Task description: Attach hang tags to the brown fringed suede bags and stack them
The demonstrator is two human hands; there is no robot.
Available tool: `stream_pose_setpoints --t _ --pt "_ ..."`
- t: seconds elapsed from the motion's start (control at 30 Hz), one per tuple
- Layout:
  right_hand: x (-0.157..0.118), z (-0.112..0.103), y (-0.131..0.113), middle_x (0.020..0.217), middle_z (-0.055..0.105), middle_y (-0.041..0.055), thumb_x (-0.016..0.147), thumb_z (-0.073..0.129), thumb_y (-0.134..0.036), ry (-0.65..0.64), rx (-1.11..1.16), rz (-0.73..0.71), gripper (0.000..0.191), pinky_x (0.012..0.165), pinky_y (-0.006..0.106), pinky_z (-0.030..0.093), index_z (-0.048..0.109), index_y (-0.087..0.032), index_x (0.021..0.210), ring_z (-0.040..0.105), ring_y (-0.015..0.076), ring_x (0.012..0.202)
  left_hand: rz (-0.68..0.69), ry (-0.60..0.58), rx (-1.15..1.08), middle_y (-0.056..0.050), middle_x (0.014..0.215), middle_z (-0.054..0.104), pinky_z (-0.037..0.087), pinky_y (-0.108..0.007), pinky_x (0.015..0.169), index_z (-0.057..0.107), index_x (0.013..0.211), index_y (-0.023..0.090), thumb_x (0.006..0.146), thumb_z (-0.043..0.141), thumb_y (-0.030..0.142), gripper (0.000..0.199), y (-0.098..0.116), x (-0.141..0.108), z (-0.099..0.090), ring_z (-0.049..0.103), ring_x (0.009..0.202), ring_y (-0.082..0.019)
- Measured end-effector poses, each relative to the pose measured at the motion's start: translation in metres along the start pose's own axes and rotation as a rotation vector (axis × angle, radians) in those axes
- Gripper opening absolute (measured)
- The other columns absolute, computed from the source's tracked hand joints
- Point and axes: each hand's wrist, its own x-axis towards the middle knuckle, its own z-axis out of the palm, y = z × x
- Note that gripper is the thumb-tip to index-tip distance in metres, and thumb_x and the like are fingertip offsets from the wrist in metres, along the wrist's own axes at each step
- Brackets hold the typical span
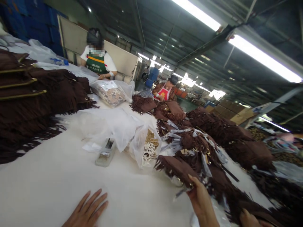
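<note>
Smooth white tabletop [59,183] is stretching beneath the left hand [88,209], its flat fingers spreading wide. The right hand [198,194] is gripping a brown fringed bag [176,165], seemingly suede, beside a floppy heap [216,176]. Beyond, crinkled plastic [138,148] is holding tangled white string [149,151]; farther, tubular lights [267,58] are glowing.
</note>
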Motion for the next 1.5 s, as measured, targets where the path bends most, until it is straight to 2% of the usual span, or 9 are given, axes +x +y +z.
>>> stream_pose_setpoints --t 0.17,0.3,0.4,0.53,0.73,0.9,1.0,1.17,1.5 --pt "-0.096 0.022 0.07 0.084 0.072 0.0013 0.052 0.088 -0.034 -0.161 0.046 0.149 0.04 0.06 0.025 0.054 0.07 -0.016 0.083 0.066 0.0169 0.073 -0.161 -0.099 -0.33 0.0 0.148 0.045 0.009 -0.036 0.123 0.043 0.144 0.028 0.091 0.051 0.022 0.054 -0.005 -0.001 -0.021 0.035 0.14 -0.02" --pt "-0.162 0.036 0.125 0.09 0.074 0.0078 0.054 0.088 -0.038 -0.263 0.093 0.174 0.043 0.075 0.035 0.057 0.074 -0.015 0.087 0.069 0.0271 0.09 -0.697 -0.164 -1.059 -0.007 0.131 0.06 0.036 -0.036 0.111 0.058 0.13 0.023 0.097 0.042 0.045 0.042 -0.014 0.014 -0.036 0.053 0.124 -0.022" --pt "-0.2 0.046 0.154 0.093 0.075 0.0111 0.056 0.086 -0.045 -0.319 0.163 0.216 0.049 0.082 0.041 0.056 0.075 -0.016 0.093 0.068 0.0308 0.095 -0.983 -0.375 -1.66 -0.012 0.116 0.068 0.049 -0.037 0.095 0.064 0.119 0.016 0.092 0.047 0.058 0.053 -0.009 0.035 -0.056 0.064 0.105 -0.025" --pt "-0.237 0.063 0.164 0.1 0.073 0.0132 0.059 0.084 -0.051 -0.419 0.104 0.253 0.065 0.088 0.044 0.053 0.07 -0.015 0.111 0.066 0.0326 0.101 -1.029 -0.675 -2.1 -0.017 0.104 0.071 0.05 -0.037 0.093 0.071 0.101 0.008 0.077 0.074 0.041 0.041 0.001 0.042 -0.066 0.067 0.098 -0.028" --pt "-0.271 0.095 0.143 0.122 0.066 0.0113 0.077 0.068 -0.057 -0.523 -0.168 -0.109 0.067 0.099 0.038 0.047 0.058 -0.018 0.13 0.059 0.0277 0.115 -1.138 -0.61 -2.313 -0.016 0.1 0.072 0.053 -0.037 0.087 0.07 0.104 0.008 0.071 0.08 0.026 0.039 0.001 0.022 -0.057 0.069 0.085 -0.025" --pt "-0.292 0.117 0.136 0.118 0.067 0.0109 0.073 0.069 -0.058 -0.697 -0.315 -0.28 0.08 0.096 0.037 0.048 0.046 -0.018 0.139 0.062 0.0276 0.108 -1.267 -0.469 -2.379 -0.015 0.097 0.073 0.05 -0.039 0.094 0.07 0.1 0.007 0.075 0.077 0.026 0.031 -0.009 0.017 -0.068 0.07 0.085 -0.025" --pt "-0.302 0.12 0.133 0.114 0.067 0.0096 0.073 0.072 -0.052 -0.752 -0.272 -0.16 0.075 0.092 0.035 0.05 0.047 -0.019 0.135 0.062 0.0251 0.105 -1.282 -0.359 -2.389 -0.015 0.097 0.073 0.05 -0.036 0.095 0.069 0.101 0.005 0.075 0.078 0.023 0.032 -0.014 0.019 -0.073 0.071 0.086 -0.024" --pt "-0.306 0.11 0.133 0.077 0.065 0.0016 0.073 0.074 -0.054 -0.735 -0.155 0.198 0.059 0.053 0.024 0.048 0.058 -0.018 0.117 0.059 0.014 0.059 -1.335 -0.229 -2.34 -0.014 0.099 0.073 0.051 -0.035 0.092 0.068 0.105 0.006 0.08 0.072 0.02 0.028 -0.022 0.019 -0.072 0.071 0.084 -0.022" --pt "-0.303 0.084 0.169 0.074 0.068 0.0048 0.07 0.072 -0.064 -0.591 -0.125 0.351 0.063 0.047 0.021 0.044 0.06 -0.017 0.109 0.062 0.0148 0.055 -1.328 -0.29 -2.236 -0.017 0.109 0.07 0.05 -0.038 0.095 0.063 0.116 0.006 0.076 0.075 0.021 0.044 -0.029 -0.002 -0.071 0.069 0.095 -0.027"
